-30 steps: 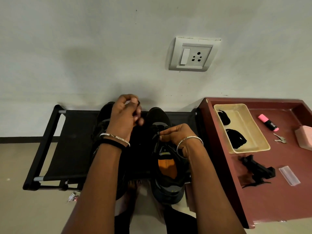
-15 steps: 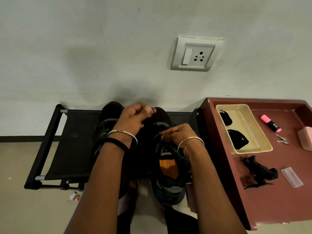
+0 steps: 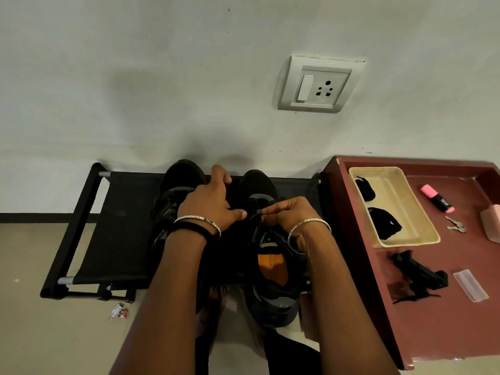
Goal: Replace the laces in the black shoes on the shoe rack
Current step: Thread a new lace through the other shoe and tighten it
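- A single "7" is being shown on the small grey tongue label of the black shoe (image 3: 273,309) at the right end of the shoe rack (image 3: 119,226).
- White lettering is being carried on the black barrel of the pink highlighter (image 3: 437,198), near the far edge of the table (image 3: 433,334), too small to be read.

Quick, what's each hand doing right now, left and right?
Left hand: over the shoe rack; cannot tell whether it holds anything.
Right hand: closed, pinching the black lace at the right shoe.
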